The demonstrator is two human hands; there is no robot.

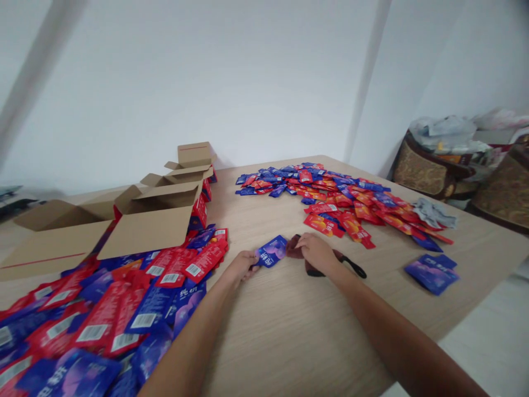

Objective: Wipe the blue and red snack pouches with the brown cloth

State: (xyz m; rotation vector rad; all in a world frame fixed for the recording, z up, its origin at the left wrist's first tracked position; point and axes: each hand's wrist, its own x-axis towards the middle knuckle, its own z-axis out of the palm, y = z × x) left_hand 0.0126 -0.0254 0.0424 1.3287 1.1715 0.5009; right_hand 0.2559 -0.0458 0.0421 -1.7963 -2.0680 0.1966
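My left hand [242, 264] pinches the near corner of a blue sachet [271, 251] lying on the wooden table [289, 325]. My right hand [316, 251] is closed over a dark red pouch [294, 246] with a black strap [351, 267], just right of the sachet. The two hands sit close together at the table's middle.
A heap of red and blue sachets [95, 320] covers the near left. Another spread [339, 198] lies at the far right. Open cardboard boxes [152, 212] stand at the left. A small stack of blue sachets [432, 271] lies near the right edge. Cluttered chairs [454, 160] stand beyond.
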